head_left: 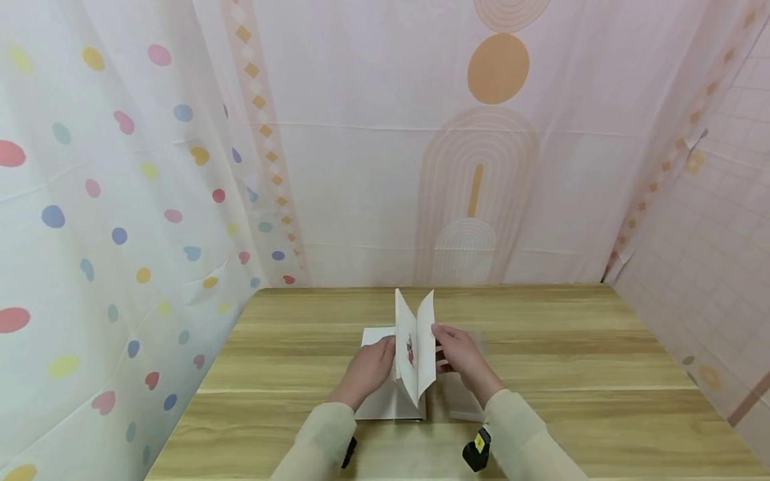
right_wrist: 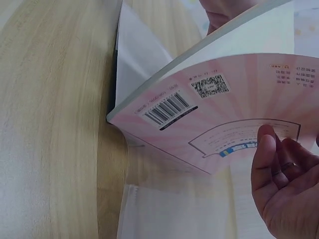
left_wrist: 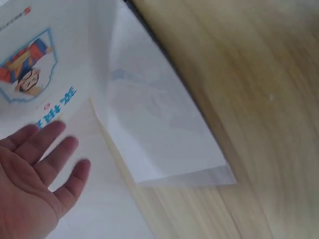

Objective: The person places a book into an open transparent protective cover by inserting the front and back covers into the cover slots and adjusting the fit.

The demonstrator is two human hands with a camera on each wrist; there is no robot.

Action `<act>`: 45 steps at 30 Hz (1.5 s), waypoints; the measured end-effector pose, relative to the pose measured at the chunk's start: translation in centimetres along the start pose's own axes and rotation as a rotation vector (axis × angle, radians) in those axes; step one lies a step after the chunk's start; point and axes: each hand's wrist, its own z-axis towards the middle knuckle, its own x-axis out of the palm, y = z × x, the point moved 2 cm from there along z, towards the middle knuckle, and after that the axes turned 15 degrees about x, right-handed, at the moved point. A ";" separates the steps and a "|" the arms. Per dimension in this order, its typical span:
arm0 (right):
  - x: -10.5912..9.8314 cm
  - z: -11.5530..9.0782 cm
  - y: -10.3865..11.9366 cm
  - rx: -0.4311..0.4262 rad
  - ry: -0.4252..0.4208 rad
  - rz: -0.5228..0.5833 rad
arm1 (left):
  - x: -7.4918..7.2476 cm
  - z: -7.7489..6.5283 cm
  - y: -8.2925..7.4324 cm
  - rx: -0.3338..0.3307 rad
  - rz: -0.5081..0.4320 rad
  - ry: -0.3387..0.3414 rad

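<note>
A thin book (head_left: pixel 426 347) stands upright on its spine, its pages fanned apart between both hands. At its left side, my left hand (head_left: pixel 371 364) holds the edge; the left wrist view shows its fingers (left_wrist: pixel 55 149) spread beside a printed face with a cartoon figure, the thumb hidden. My right hand (head_left: pixel 460 354) holds the right edge, thumb at the rim and fingers behind. In the right wrist view, the pink back cover (right_wrist: pixel 169 129) bears a barcode and a QR code. Under the book lies a white sheet or clear-edged cover (head_left: pixel 379 407).
A clear plastic sheet (head_left: pixel 466 404) lies on the wooden table (head_left: pixel 571 374), right of the book. Patterned curtains (head_left: pixel 361 167) hang behind the table and along both sides. Black wrist straps (head_left: pixel 477 452) sit below the sleeves.
</note>
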 end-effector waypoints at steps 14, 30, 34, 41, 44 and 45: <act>0.0 0.4 -1.1 0.011 -0.008 -0.032 | -2.3 -1.7 3.6 -0.222 -0.282 -0.050; -0.2 0.3 -2.1 0.041 -0.034 -0.069 | -1.5 -3.2 5.4 -0.296 0.024 0.029; -0.2 0.4 -2.2 0.043 -0.034 -0.075 | -1.3 -2.7 4.8 -0.263 0.064 0.054; -0.1 0.7 -2.4 0.045 -0.029 -0.098 | -0.9 -2.3 3.6 -0.199 0.111 0.089; 0.1 0.7 -2.5 0.049 -0.038 -0.108 | -0.5 -2.2 3.1 -0.159 0.141 0.117; 0.1 0.7 -2.5 0.050 -0.044 -0.113 | -0.4 -2.2 3.0 -0.141 0.143 0.127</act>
